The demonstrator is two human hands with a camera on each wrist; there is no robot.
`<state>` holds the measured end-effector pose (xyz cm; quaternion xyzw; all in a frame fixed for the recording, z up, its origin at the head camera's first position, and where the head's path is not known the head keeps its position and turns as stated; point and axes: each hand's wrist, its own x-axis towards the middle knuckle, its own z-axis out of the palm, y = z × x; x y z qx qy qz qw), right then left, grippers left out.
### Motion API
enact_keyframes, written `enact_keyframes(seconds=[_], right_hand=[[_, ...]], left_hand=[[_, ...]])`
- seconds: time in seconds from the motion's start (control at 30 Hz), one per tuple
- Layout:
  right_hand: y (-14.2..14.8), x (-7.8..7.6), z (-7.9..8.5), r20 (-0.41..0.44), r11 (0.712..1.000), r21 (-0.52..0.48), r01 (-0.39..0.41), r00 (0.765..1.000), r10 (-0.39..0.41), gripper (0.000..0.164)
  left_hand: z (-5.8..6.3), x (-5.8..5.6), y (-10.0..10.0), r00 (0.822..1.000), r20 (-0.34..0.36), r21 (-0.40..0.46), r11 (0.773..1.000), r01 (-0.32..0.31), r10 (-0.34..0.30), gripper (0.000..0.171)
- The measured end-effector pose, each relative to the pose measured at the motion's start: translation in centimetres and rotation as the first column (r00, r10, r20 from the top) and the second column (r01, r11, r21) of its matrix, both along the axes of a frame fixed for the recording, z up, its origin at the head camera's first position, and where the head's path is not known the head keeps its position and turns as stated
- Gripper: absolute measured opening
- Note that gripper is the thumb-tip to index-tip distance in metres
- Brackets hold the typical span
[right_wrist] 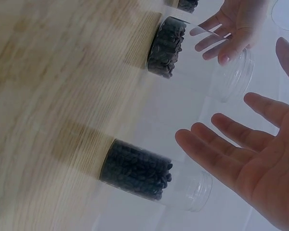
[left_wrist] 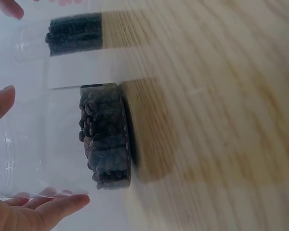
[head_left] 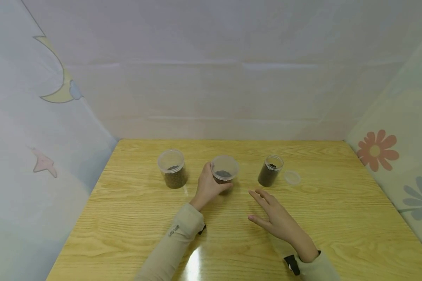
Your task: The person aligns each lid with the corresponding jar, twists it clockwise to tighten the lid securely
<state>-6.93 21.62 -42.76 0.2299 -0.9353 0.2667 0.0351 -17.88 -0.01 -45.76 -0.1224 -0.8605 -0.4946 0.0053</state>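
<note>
Pale sheeting (head_left: 211, 58) rises behind, and at the left and right of, one yellow wood-grain worktop (head_left: 144, 218). Two light sleeves (head_left: 172, 242) reach over it. Printed on the sheeting are one yellow moon (head_left: 69, 91) and two flowers (head_left: 374, 151), one red and one blue-grey.

Two bare hands are in view. The left hand (head_left: 208, 185) is clamped on the middle jar (head_left: 225, 168); I cannot tell whether that jar's base touches the worktop. The right hand (head_left: 276, 218) holds nothing, its fingers apart and extended, near the narrow jar (head_left: 270, 171) without touching it.

Three clear jars form one row: two wide, one narrow. The left jar (head_left: 174, 177) and the narrow jar stand upright, with the middle jar between them. One translucent lid (head_left: 292, 177) lies just right of the narrow jar. Two black straps (head_left: 292, 265) show, one at each wrist. Dark beans (left_wrist: 106, 139), too many to count, lie in all three jars, deepest in the narrow one.
</note>
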Motion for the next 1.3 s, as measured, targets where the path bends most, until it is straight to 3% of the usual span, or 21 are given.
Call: enact_keyframes(seconds=[0.67,0.97,1.3], right_hand=[[0.0,0.0,0.0,-0.006,1.000,0.009,0.001,1.000,-0.001,0.067],[0.0,0.1,0.0,-0.016,1.000,0.022,-0.017,1.000,0.017,0.058],[0.0,0.3,-0.2,0.003,0.999,0.030,-0.013,1.000,0.013,0.055]], left_hand=[[-0.8,-1.2,-0.1,1.000,-0.017,0.064,0.998,-0.023,0.024,0.096],[-0.4,-1.2,-0.3,0.998,-0.004,-0.017,0.997,-0.069,0.069,0.113],[-0.1,0.2,-0.6,0.990,-0.135,-0.127,0.990,-0.058,0.040,0.105]])
